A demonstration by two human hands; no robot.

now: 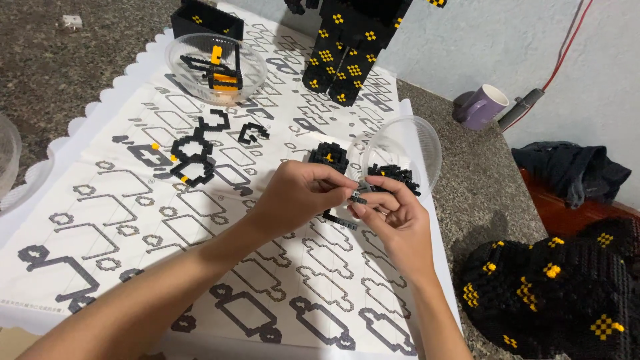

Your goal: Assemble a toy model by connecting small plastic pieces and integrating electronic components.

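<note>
At centre frame the left hand [293,193] and right hand [393,210] meet fingertip to fingertip, both pinched narrow on a small black brick strip [359,198], its long axis running roughly left to right between them. Just above right of it stands a clear plastic bowl [427,143] of black bricks. Beneath lies a printed instruction sheet [133,220] on a speckled stone counter [487,200]; a purple mug [483,107] stands at upper right.

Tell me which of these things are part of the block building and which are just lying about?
In use: left hand and right hand pinching a small black piece; clear bowl of black pieces; printed instruction sheet.

Lying about: purple mug; dark cloth.
</note>
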